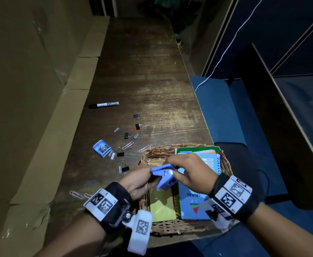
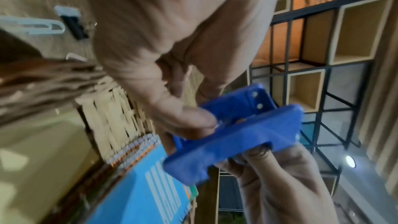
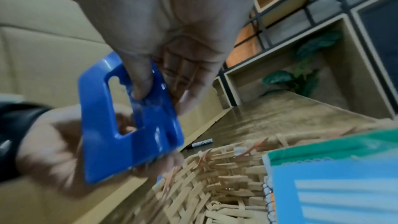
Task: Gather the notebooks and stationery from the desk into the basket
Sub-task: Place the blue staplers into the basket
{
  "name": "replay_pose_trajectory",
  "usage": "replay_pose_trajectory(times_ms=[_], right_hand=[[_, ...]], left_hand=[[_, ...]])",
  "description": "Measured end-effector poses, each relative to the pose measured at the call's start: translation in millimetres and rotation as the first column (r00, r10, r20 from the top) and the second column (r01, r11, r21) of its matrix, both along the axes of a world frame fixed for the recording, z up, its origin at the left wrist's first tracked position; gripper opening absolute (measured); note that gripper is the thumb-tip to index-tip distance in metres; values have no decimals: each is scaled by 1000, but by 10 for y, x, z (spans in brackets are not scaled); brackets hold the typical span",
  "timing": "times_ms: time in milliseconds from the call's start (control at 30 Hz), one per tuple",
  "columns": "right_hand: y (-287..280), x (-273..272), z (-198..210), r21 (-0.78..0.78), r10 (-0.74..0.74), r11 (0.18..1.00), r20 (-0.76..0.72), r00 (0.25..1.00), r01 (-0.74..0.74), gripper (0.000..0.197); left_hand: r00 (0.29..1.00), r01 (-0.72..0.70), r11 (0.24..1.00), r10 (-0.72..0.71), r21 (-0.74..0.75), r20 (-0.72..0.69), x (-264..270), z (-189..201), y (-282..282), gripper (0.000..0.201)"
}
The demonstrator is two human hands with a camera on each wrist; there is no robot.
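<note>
A blue hole punch (image 1: 164, 176) hangs over the wicker basket (image 1: 170, 228) at the desk's near edge, and both hands hold it. My left hand (image 1: 139, 182) grips its left end, thumb on top in the left wrist view, hole punch (image 2: 232, 134). My right hand (image 1: 187, 171) pinches the other end, thumb through the cut-out of the hole punch (image 3: 120, 125). Inside the basket lie a blue spiral notebook (image 1: 192, 201), a green notebook (image 1: 194, 149) and a yellow pad (image 1: 163, 206).
On the wooden desk left of the basket lie a black marker (image 1: 103, 105), a small blue box (image 1: 101, 148), several binder clips (image 1: 136, 115) and several paper clips (image 1: 127, 145). Cardboard (image 1: 40, 127) lines the left side. The desk's right edge drops to a blue floor.
</note>
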State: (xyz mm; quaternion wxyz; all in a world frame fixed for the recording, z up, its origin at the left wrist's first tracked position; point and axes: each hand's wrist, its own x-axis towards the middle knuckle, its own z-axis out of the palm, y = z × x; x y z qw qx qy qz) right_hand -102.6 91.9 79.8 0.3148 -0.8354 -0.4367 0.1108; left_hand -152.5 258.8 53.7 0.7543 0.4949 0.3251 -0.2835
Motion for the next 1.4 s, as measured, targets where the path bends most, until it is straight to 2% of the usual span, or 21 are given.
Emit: replay_pose_trajectory(times_ms=[67,100,133,200,300,333,400,467,567,633,667,733,800,900,1067,1167,1266,1333,1400], right_hand=[[-22,131,-32,0,-86,996,-197,977,88,15],[-29,215,-48,-6,-109,994,-328,938,113,10],[-36,301,-73,-27,-126,991,-463,877,128,8],[-46,419,-154,-81,-169,984,-693,701,157,12],[-15,420,-307,-94,-243,948,-830,502,302,33],[7,377,-349,-84,-263,923,-849,458,375,34],[60,272,-446,-91,-336,862,-840,426,499,32],[93,193,-586,-127,-444,808,-773,452,576,29],[84,129,-769,-177,-586,783,-532,612,596,31],[66,108,-811,-264,-630,777,-353,692,572,26],[69,104,-807,-310,-646,761,-288,707,570,23],[99,109,-789,-369,-662,731,-181,727,574,22],[146,105,-767,-434,-645,710,-85,760,554,27],[209,86,-729,-513,-590,681,39,807,522,29],[323,120,-792,-570,-548,637,138,825,519,28],[376,151,-837,-618,-544,603,143,827,504,27],[415,175,-888,-643,-538,600,116,835,476,24],[415,164,-877,-632,-545,618,85,834,468,26],[378,127,-825,-611,-556,640,48,830,465,39]], left_hand=[[1000,18,996,-17,84,-17,-12,-13,24,23],[999,51,986,-52,159,1,-25,-9,48,26],[995,88,971,-97,224,30,-37,-22,73,30],[971,163,931,-209,326,112,-69,-33,90,32],[951,171,907,-254,385,175,-90,-38,25,24],[958,130,909,-218,395,186,-85,-49,-2,21],[967,19,902,-126,430,222,-52,-89,-45,16],[947,2,811,-190,586,260,2,-129,-62,12],[867,143,546,-471,826,162,133,-99,-88,10],[817,185,425,-568,886,102,257,-54,-87,11],[797,197,388,-598,900,84,326,-56,-79,16],[764,260,368,-644,893,43,443,-72,-52,24],[721,331,329,-693,884,-12,526,-142,-31,22],[646,381,206,-756,901,-101,557,-247,-14,16],[550,330,5,-814,944,-188,506,-360,-32,17],[477,334,-133,-830,933,-289,519,-378,-80,23],[392,323,-238,-847,916,-359,527,-339,-151,22],[363,299,-273,-854,914,-374,522,-338,-174,22],[373,281,-247,-862,927,-343,502,-350,-163,22]])
